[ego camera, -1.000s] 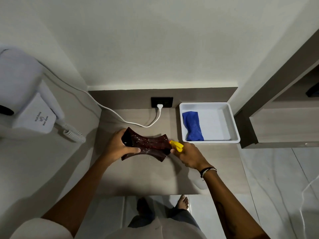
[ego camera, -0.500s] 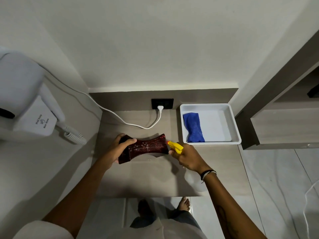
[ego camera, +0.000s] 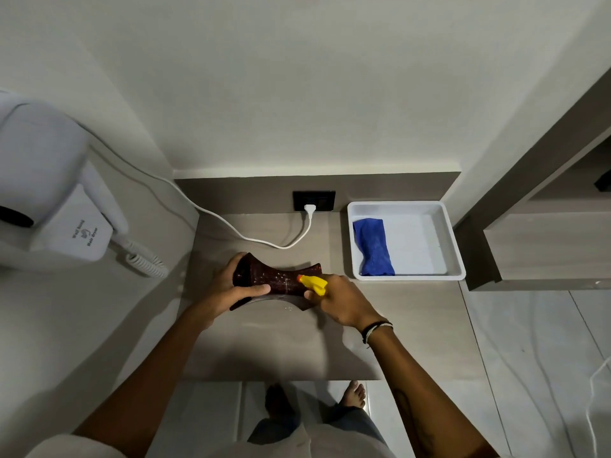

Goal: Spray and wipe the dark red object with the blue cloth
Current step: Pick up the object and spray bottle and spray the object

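A dark red object (ego camera: 277,280), waisted in the middle and flared at both ends, is held above the table (ego camera: 284,345) near its centre, tilted so that its glossy face is turned up toward the camera. Its left end is gripped by the left hand (ego camera: 231,287), the fingers wrapped over the far edge and the thumb laid across the near face. Small pale droplets are seen scattered over the red surface. At the right end of the object a spray bottle (ego camera: 312,283) is clasped by the right hand (ego camera: 340,300); only the yellow nozzle and trigger head are visible, the body being hidden inside the closed fist, and the nozzle is pointed left at the object, touching or just beside it. A dark band (ego camera: 377,328) is worn on the right wrist. To the right, at the far side of the table, a white tray (ego camera: 456,256) is set, and a blue cloth (ego camera: 373,247) is laid crumpled along its left wall, well apart from both hands. A white cord (ego camera: 231,228) is run across the far part of the table to a plug (ego camera: 310,209) in a black socket on the back panel. On the left wall a white hair dryer (ego camera: 49,200) is mounted.
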Tool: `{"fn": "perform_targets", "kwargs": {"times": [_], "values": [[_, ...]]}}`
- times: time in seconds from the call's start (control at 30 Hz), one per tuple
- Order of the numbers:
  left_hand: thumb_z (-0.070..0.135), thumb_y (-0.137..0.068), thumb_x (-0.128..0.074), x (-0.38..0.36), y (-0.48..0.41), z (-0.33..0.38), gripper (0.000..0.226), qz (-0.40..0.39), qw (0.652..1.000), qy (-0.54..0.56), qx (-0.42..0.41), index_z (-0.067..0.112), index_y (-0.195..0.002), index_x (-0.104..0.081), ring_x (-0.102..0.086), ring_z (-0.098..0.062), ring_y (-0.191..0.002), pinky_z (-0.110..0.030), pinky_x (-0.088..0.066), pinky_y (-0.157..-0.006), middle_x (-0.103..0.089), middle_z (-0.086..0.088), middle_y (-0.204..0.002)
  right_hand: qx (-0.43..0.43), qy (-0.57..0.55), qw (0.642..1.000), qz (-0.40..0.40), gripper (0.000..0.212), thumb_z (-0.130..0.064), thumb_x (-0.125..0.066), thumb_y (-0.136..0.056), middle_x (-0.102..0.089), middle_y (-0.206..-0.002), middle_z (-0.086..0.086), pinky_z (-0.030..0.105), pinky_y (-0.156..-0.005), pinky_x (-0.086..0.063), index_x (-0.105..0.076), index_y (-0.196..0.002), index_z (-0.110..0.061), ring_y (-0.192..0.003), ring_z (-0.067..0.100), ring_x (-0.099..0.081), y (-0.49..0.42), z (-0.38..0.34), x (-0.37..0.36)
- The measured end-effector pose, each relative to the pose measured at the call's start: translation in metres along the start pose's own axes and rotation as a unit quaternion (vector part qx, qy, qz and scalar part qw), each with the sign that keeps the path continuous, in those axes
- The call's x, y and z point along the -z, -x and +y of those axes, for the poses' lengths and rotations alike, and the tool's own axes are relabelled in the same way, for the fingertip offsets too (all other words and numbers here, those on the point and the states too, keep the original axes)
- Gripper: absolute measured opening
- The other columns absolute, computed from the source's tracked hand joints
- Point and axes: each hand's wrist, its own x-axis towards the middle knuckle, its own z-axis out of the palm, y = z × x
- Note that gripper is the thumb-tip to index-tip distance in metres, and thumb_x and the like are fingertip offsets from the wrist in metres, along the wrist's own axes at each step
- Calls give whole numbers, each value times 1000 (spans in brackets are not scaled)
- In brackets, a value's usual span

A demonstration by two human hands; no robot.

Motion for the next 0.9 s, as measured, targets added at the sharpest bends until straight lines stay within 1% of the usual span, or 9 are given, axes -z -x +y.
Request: {"fn": "perform_targets", "kwargs": {"times": [0.07, 0.17, 0.27, 0.33, 0.43, 0.57, 0.63, 0.7, 0.9], "values": [[47, -46, -105, 2, 2, -5, 137, -20, 999, -26, -34, 36, -163, -33, -48, -28, -145, -51, -44, -119, -43, -3, -160, -36, 29, 999, 11, 43, -46, -65, -105, -77, -119, 20, 51, -98, -60, -71, -126, -8, -106, 38, -73, 0, 9, 2], [35, -42, -108, 2, 7, -7, 140, -31, 994, -52, -86, 33, -162, -35, -47, -21, -144, -44, -43, -119, -43, 1, -159, -66, 63, 995, 35, 41, -44, -65, -105, -78, -118, 18, 49, -96, -61, -72, -123, -8, -107, 39, -73, 2, 21, 7], [36, -38, -103, -2, 5, -4, 103, 33, 983, -79, -162, 50, -128, -55, -65, -25, -125, -51, -55, -106, -65, -2, -137, -77, 37, 995, 54, 39, -43, -67, -104, -80, -106, 14, 44, -86, -61, -74, -115, -7, -94, 35, -74, 4, 33, 12], [41, -39, -102, -1, 2, -2, 88, 55, 978, -98, -173, 46, -117, -63, -71, -21, -111, -52, -61, -96, -72, 1, -122, -59, -4, 996, 66, 37, -42, -68, -104, -74, -92, 7, 37, -75, -54, -74, -114, -7, -74, 23, -68, 7, 35, 14], [54, -47, -101, -2, -1, 3, 76, 66, 991, -68, -94, 29, -113, -73, -78, -19, -99, -52, -64, -91, -80, 3, -108, -9, -46, 997, 63, 34, -39, -67, -106, -72, -89, -1, 35, -72, -53, -74, -124, -11, -65, 9, -60, 13, 29, 17], [87, -41, -87, -7, 2, 13, 79, 96, 995, -42, 1, 25, -90, -80, -80, -17, -77, -42, -67, -75, -83, 4, -81, 59, -80, 994, 33, 3, -36, -70, -105, -71, -82, -17, 25, -70, -51, -69, -102, -37, -70, 0, -66, 25, 13, 15], [97, -34, -79, -8, 4, 15, 92, 108, 993, -33, 32, 23, -88, -80, -80, -18, -73, -40, -67, -73, -83, 4, -77, 98, -64, 993, 7, 24, -38, -68, -106, -81, -114, -8, 31, -88, -59, -74, -128, -32, -98, 9, -75, 29, 0, 10], [99, -35, -78, -8, 4, 16, 94, 118, 991, -26, 53, 22, -89, -80, -80, -20, -74, -43, -68, -78, -82, 2, -77, 118, -54, 991, -5, 42, -38, -67, -107, -76, -138, 5, 43, -105, -58, -68, -144, -18, -122, 25, -73, 31, -11, 3], [99, -36, -78, -6, 5, 23, 99, 121, 989, -20, 83, 20, -96, -80, -80, -22, -82, -47, -66, -87, -82, -1, -88, 70, -12, 998, -4, 39, -42, -63, -107, -78, -127, 12, 49, -98, -59, -68, -136, -16, -113, 36, -72, 26, -17, -10]]}}
